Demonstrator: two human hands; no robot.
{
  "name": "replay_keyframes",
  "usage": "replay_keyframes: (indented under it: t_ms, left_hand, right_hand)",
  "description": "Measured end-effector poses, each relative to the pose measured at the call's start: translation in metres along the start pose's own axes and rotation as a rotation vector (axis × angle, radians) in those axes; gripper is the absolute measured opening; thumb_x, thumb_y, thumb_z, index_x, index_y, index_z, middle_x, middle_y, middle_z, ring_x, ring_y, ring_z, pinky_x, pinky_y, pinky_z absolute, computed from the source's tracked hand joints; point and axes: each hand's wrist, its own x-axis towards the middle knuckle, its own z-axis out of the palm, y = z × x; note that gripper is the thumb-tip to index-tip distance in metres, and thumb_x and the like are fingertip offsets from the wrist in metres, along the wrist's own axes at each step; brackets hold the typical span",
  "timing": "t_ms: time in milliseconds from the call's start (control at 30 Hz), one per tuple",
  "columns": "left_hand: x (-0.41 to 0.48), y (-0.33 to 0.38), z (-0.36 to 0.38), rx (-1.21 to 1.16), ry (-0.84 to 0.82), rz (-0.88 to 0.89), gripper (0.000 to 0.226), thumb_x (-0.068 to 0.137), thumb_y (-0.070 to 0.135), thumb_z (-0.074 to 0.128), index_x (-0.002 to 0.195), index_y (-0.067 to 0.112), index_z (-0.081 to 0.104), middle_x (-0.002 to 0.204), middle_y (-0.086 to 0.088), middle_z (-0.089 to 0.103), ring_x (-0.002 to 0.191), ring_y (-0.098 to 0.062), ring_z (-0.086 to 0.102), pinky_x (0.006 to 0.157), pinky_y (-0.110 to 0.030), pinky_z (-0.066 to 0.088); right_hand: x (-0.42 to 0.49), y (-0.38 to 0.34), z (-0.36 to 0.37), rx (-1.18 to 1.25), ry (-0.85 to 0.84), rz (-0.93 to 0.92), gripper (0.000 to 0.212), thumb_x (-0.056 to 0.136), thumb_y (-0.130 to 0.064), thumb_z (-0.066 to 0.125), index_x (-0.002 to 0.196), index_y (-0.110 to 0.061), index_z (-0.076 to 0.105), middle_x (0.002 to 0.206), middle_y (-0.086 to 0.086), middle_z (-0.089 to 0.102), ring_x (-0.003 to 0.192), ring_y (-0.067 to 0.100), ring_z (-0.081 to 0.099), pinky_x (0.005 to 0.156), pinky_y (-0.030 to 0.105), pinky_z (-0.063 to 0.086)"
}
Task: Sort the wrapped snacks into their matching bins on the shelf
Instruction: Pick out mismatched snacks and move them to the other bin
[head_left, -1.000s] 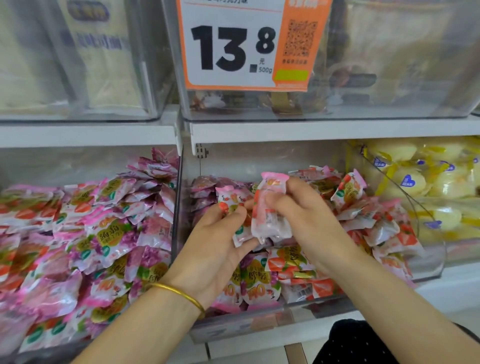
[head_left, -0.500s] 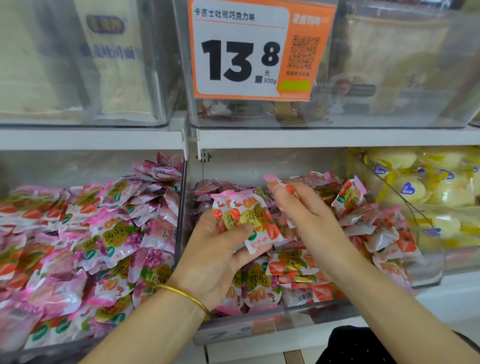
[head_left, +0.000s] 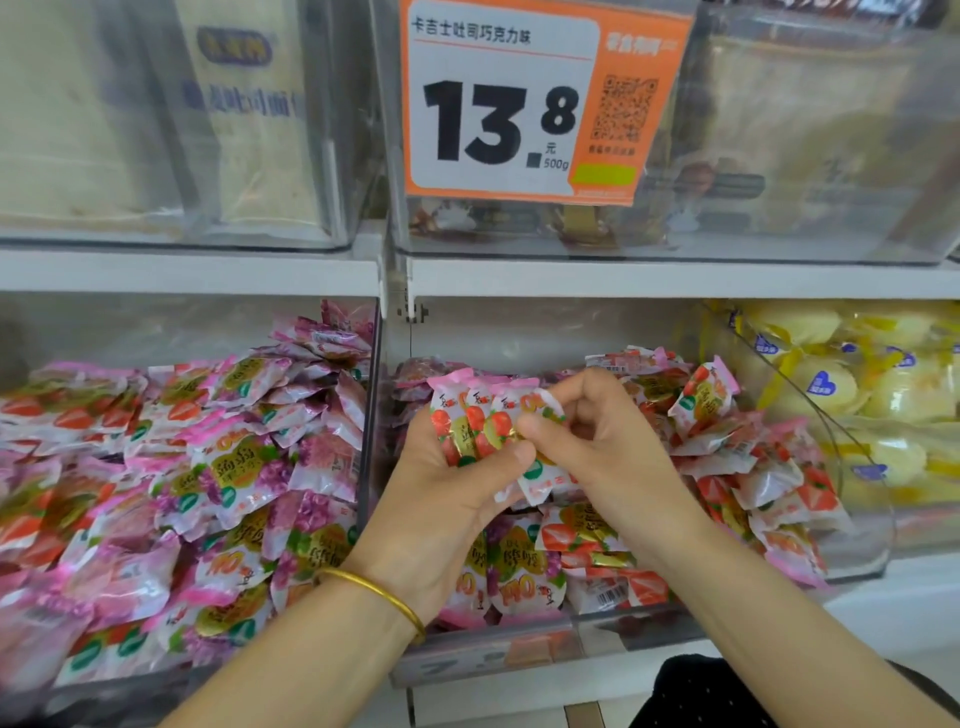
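My left hand (head_left: 447, 499), a gold bangle on its wrist, grips a fanned bunch of strawberry snack packets (head_left: 478, 415) over the middle clear bin (head_left: 519, 660). My right hand (head_left: 597, 441) is curled against the bunch from the right, thumb and fingers pinching the right-hand packet. The middle bin holds a mix of red strawberry packets (head_left: 779, 493) and purple grape packets (head_left: 519, 561). The left bin (head_left: 369, 415) is heaped with pink and purple packets (head_left: 244, 467).
A right bin (head_left: 852, 551) holds yellow wrapped snacks (head_left: 831, 384). The upper shelf (head_left: 623, 278) carries clear bins and an orange 13.8 price tag (head_left: 519, 104). A dark divider wall separates the left and middle bins.
My right hand came back from the pile and closed onto the bunch in my left hand. The bunch now fans out to three packets; the camera moved nearer.
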Motion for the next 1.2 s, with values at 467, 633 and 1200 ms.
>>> replay_keyframes:
  t_ms: [467,633,1200]
  left_hand:
    - [0.004,0.001,0.001,-0.017,0.209,0.096,0.023,0.086,-0.008,0.054,0.087,0.015,0.058,0.09,-0.009,0.07,0.085,-0.021,0.07,0.067,-0.028,0.058]
    - [0.005,0.0,-0.002,-0.025,0.204,0.063,0.019,0.086,-0.007,0.054,0.096,0.009,0.056,0.1,-0.013,0.068,0.094,-0.024,0.068,0.075,-0.031,0.056]
    - [-0.056,0.037,-0.003,-0.02,0.142,0.057,0.027,0.087,-0.006,0.054,0.111,0.007,0.058,0.096,-0.009,0.073,0.083,-0.018,0.071,0.07,-0.03,0.059]
  right_hand:
    - [0.04,0.037,-0.039,-0.987,-0.56,-0.048,0.058,0.081,-0.049,0.061,0.133,-0.025,0.052,0.132,-0.004,0.055,0.121,0.016,0.048,0.098,0.037,0.044]
    - [0.042,0.037,-0.044,-0.898,-0.442,-0.138,0.029,0.094,-0.033,0.053,0.114,-0.016,0.066,0.11,0.003,0.068,0.098,0.018,0.061,0.085,0.035,0.048]
    - [-0.033,-0.039,-0.002,0.713,-0.145,0.208,0.045,0.082,-0.036,0.057,0.105,0.001,0.066,0.11,0.019,0.067,0.101,0.032,0.065,0.081,0.038,0.057]
